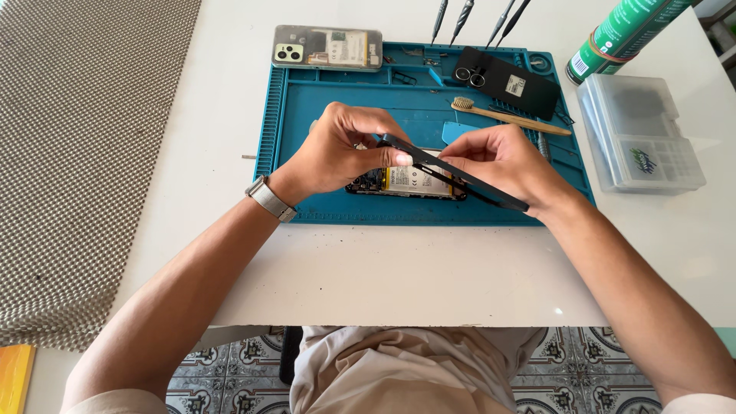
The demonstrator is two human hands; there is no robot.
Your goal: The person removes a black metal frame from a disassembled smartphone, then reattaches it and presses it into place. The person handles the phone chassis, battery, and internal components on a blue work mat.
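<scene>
Teal mat (307, 115); black frame (460, 175); white table (383, 268); green can (625, 34); grey woven cloth (77, 153); patterned floor tiles (230, 376); silver watch (270, 198).

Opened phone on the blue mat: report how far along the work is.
Done: the opened phone lies with its battery exposed; a black back cover lies apart. In hand: left hand and right hand hold a thin dark frame tilted above it. Left: the frame is not yet put down.

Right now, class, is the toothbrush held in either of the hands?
No, the toothbrush lies on the blue mat, beyond both hands holding the dark frame.
</scene>
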